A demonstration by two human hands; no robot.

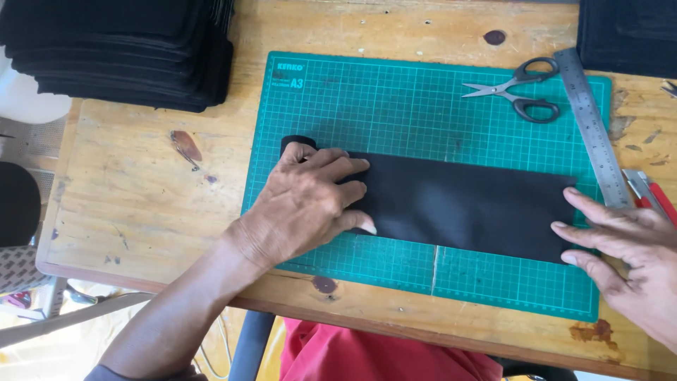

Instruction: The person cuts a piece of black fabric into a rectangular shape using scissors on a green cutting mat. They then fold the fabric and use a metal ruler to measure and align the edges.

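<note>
The left hand (307,204) lies flat on the left end of a black fabric strip (458,204), fingers (345,169) close together & pressed down, not pinching anything. The right hand (627,247) touches the strip's right end w/ fingertips, fingers slightly spread, open. The strip lies across the middle of a green cutting mat (423,99), long side left to right; its left end looks rolled or folded under the left hand. The mat lies on a wooden worktop (141,183). Scissors (518,88) w/ black handles lie on the mat's top right part, blades a bit open. A steel ruler (592,127) lies just beside them, along the mat's right edge. A red-handled utility knife (652,194) is near the right hand. A stack of black fabric pieces (120,49) sits at top left, another black stack (627,35) at top right.
</note>
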